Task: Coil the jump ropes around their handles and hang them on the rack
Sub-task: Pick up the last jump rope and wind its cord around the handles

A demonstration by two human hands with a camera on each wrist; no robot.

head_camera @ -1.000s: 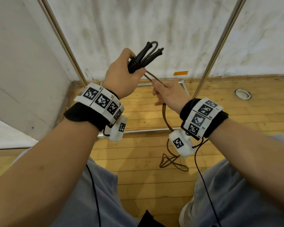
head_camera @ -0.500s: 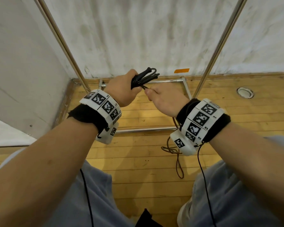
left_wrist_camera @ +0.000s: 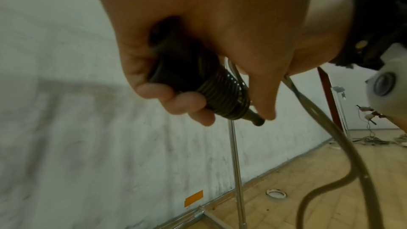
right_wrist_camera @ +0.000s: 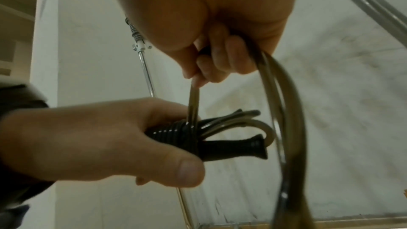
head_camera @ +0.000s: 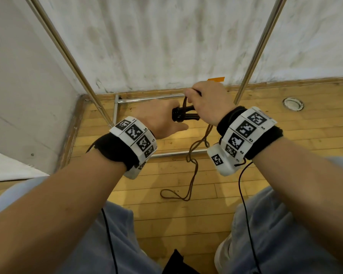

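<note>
Left hand is wrapped tight round the black handles, coils stacked beside its thumb. Right hand, just above, pinches the brown rope; slack trails below. I'd keep tension and lay each turn snug against the last.

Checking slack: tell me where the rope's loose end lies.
In the head view the loose rope trails on the wooden floor, below the right hand.
</note>
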